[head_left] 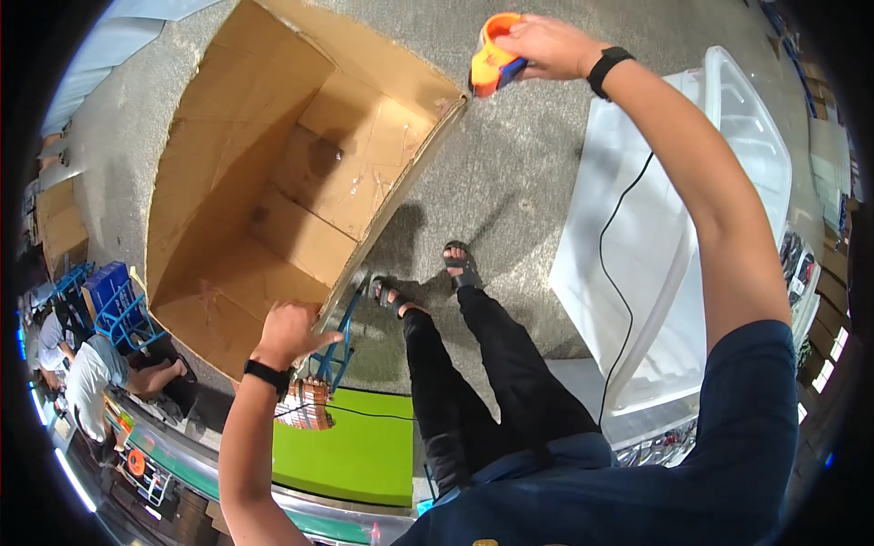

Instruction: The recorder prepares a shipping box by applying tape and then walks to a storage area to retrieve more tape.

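On the far left, a person in a pale shirt (94, 369) is leaning forward near a blue rack (118, 325), which is holding a blue box (107, 287). Next, a big brown cardboard box (223, 109) is sitting on the grey floor (537, 173). Its open top is facing up, and its long way is running from lower left to upper right. Inside, its brown bottom is showing, with seams, shiny marks and a dark shadow. Over its near edge, the left hand (289, 332) is hanging half open, with its thumb sticking out to the right; the other fingers are hiding, so I cannot tell if they are gripping the edge. Below it, a bright green board (364, 455) is lying. Farther right, two feet in dark sandals (464, 273) are standing. Up above them, an orange tool (493, 65) with a blue part is pointing down, its long way going up and down, its low end sitting just beside the box's right corner. The right hand (546, 47) is gripping the tool's side with bent fingers. Last, a big white tub (655, 264) is standing behind a black cord (602, 241); I cannot tell what it is holding.
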Available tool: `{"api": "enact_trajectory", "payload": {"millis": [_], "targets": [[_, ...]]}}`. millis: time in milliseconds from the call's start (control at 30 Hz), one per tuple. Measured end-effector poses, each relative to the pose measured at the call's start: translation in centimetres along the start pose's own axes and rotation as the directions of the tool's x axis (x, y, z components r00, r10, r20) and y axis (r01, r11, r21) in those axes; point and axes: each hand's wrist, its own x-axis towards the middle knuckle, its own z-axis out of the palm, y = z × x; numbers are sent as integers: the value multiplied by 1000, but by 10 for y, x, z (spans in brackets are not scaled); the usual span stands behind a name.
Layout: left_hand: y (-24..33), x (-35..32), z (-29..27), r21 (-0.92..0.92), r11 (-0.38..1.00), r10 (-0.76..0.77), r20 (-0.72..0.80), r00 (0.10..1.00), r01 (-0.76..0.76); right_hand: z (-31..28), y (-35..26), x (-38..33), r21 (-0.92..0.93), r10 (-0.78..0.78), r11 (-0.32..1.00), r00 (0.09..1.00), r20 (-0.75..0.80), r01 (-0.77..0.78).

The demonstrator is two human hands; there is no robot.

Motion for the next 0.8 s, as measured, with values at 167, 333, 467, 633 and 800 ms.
{"api": "enact_trajectory", "payload": {"millis": [167, 333, 467, 633, 800], "targets": [[37, 53, -55, -891, 453, -353, -142, 925, 36, -25, 8, 14, 31, -20, 999, 1000, -23, 21], [119, 196, -148, -952, 198, -542, -303, 784, -231, -26, 16, 28, 98, -24, 995, 987, 157, 8], [148, 280, -205, -989, 145, -727, -102, 679, 6, -9, 39, 32, 165, -182, 972, 981, 59, 171], [164, 298, -236, -884, 364, -695, -50, 717, 291, -34, 57, 52, 244, -230, 953, 952, 200, 180], [159, 303, -208, -767, 556, -693, -215, 688, 320, -32, 73, 109, 308, -500, 854, 826, 259, 420]]}}
